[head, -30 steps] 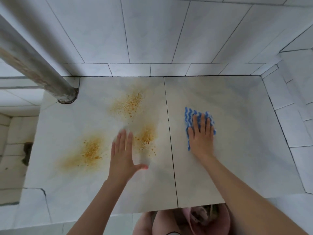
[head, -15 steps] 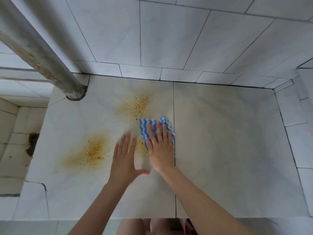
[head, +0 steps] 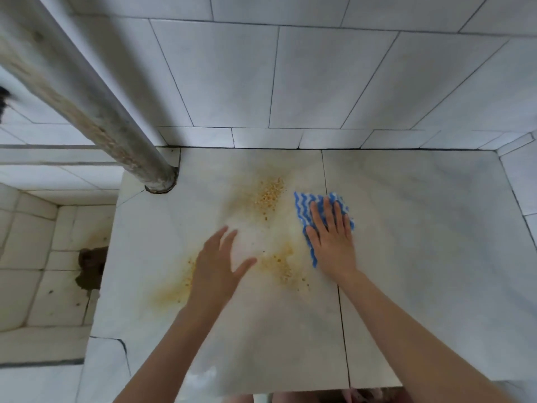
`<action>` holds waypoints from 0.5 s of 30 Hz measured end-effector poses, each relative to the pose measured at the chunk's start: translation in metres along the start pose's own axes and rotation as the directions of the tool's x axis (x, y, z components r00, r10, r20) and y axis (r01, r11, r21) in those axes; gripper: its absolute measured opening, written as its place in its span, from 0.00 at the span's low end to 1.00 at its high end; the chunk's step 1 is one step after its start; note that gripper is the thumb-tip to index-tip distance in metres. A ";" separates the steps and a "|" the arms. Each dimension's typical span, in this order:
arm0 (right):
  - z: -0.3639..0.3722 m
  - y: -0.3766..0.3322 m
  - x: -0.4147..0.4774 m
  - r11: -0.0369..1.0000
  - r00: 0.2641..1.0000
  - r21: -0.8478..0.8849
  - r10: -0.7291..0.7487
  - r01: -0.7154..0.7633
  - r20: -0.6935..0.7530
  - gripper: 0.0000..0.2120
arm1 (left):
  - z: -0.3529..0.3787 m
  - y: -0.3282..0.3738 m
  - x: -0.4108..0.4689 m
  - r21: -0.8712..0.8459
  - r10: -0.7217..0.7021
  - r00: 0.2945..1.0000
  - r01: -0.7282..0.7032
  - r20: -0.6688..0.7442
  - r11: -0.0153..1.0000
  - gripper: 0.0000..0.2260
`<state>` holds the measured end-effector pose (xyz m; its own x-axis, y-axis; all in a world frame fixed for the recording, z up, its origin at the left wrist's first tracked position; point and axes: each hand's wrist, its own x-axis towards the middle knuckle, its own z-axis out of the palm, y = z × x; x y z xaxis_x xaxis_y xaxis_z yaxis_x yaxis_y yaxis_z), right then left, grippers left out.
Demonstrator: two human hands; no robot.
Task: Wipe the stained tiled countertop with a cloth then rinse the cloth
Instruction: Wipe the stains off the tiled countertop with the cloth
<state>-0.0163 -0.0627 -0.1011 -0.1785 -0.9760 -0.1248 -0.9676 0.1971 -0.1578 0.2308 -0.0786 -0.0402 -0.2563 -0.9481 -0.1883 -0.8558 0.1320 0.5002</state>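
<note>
A pale tiled countertop (head: 421,257) carries three orange-yellow stains: one at the back (head: 268,194), one in the middle (head: 286,267), one at the left (head: 177,289). My right hand (head: 331,238) lies flat with straight fingers on a blue-and-white wavy cloth (head: 302,207), pressing it onto the tile seam right of the back stain. My left hand (head: 216,266) is flat with fingers spread, over the countertop between the left and middle stains, partly covering the left one.
A thick grey pipe (head: 96,112) slants down to the countertop's back-left corner. White tiled walls close the back and right sides. A lower tiled basin (head: 43,257) with a dark drain hole (head: 91,267) lies to the left.
My right hand slid the cloth left over the middle stain, then back right and toward the wall. The middle stain looks smeared. My left hand barely moved.
</note>
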 end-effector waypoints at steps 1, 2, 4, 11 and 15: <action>0.000 -0.001 0.007 1.000 1.000 0.012 0.022 -0.022 0.004 0.27 | -0.008 -0.012 0.008 0.011 -0.053 0.998 0.053 -0.031 0.999 0.32; -0.002 -0.003 0.014 0.998 0.998 0.019 0.054 -0.054 0.016 0.28 | -0.014 -0.025 0.017 0.033 -0.102 0.993 0.104 -0.057 0.994 0.33; -0.003 -0.008 0.028 0.995 0.995 0.015 0.101 -0.101 -0.001 0.30 | -0.025 -0.051 0.034 0.101 -0.161 0.981 0.171 -0.107 0.980 0.34; 0.003 -0.027 0.057 0.991 0.986 -0.011 0.131 -0.133 -0.104 0.29 | -0.019 -0.081 0.058 0.189 -0.248 0.962 0.267 -0.117 0.945 0.39; 0.001 -0.053 0.074 0.992 0.992 -0.008 0.125 -0.125 0.004 0.30 | -0.016 -0.085 0.056 0.201 -0.230 0.963 0.255 -0.139 0.946 0.39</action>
<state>0.0224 -0.1452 -0.1031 -0.2969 -0.9434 -0.1476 -0.9392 0.3165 -0.1335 0.2963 -0.1476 -0.0800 0.0129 -0.9838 -0.1791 -0.9650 -0.0591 0.2555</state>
